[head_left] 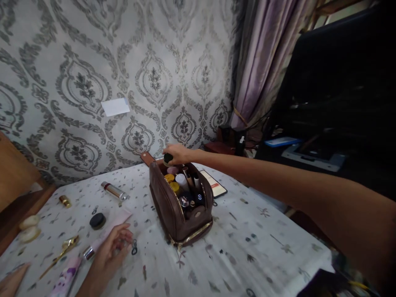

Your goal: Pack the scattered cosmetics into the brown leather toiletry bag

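A brown leather cosmetic bag [165, 202] stands unzipped on the table, packed with yellow-lidded containers [174, 187], a white-capped container [181, 180] and several tubes and bottles. Over its far end, my right hand [177, 154] is closed around a small dark-lidded jar [168, 159]. My left hand [116, 243] rests low at the left of the bag, fingers loosely curled and apart, with nothing visible in them. It lies beside a pale pink tube [108, 229] with a silver cap, which it partly covers. Just beyond sits a small black-lidded jar [97, 221].
On the left lie a silver-and-red tube [114, 191], a gold cap [64, 201], a gold utensil [63, 251], a purple-patterned tube [66, 276] and round cream-coloured objects [29, 229]. A phone [214, 184] lies right of the bag. Patterned wall [154, 82] bounds the back.
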A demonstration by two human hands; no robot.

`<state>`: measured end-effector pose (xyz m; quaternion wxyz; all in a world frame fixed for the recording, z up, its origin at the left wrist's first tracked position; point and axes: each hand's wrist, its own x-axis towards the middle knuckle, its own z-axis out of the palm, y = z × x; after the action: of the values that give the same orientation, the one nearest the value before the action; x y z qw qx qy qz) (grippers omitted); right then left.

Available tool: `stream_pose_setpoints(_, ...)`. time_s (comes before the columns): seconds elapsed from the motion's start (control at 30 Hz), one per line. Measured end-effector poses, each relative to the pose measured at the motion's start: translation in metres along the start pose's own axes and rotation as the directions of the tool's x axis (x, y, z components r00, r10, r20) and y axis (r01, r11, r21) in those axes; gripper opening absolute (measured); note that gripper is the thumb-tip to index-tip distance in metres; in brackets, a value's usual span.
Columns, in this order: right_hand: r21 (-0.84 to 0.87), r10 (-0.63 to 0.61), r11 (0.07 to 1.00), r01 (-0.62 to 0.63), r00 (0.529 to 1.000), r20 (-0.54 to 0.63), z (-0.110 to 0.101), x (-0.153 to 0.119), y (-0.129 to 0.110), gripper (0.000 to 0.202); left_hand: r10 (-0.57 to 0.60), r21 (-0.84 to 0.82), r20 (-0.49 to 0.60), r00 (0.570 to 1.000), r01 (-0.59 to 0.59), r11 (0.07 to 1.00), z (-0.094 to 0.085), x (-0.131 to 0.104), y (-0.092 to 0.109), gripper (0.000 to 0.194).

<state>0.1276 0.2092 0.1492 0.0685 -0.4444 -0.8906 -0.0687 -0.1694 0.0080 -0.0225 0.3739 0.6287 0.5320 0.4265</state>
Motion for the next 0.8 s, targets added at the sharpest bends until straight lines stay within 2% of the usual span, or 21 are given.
stream_pose_setpoints(0.07,-0.059,-0.03,0.998,0.034,0.997,0.066,0.005,0.006,-0.001,0.033,-0.003,-0.01,-0.027,1.0,0.003,1.0,0.002,0.0,0.001,0.037)
stream_pose_setpoints(0.2,-0.167,-0.064,0.982,0.092,0.984,0.168,0.008,0.015,-0.005,0.032,-0.041,0.014,0.038,0.998,0.04,0.999,-0.002,0.003,0.0,0.039)
stream_pose_setpoints(0.33,-0.246,-0.072,0.96,0.132,0.969,0.238,0.01,0.019,-0.008,0.031,-0.055,0.027,0.041,0.998,0.054,0.998,-0.006,0.007,-0.001,0.039)
stream_pose_setpoints(0.47,-0.277,-0.079,0.949,0.15,0.965,0.252,0.017,0.021,-0.008,0.033,-0.034,0.056,0.024,0.999,0.032,0.998,0.0,0.004,0.0,0.038)
stream_pose_setpoints(0.63,-0.24,-0.088,0.96,0.146,0.967,0.237,0.025,0.019,0.0,0.029,0.02,0.082,-0.075,0.997,-0.014,0.997,0.007,-0.002,0.006,0.033)
stream_pose_setpoints(0.8,-0.17,-0.072,0.978,0.117,0.966,0.25,0.023,0.016,0.009,0.024,0.02,0.088,0.018,1.0,-0.022,0.996,0.004,0.0,0.007,0.033)
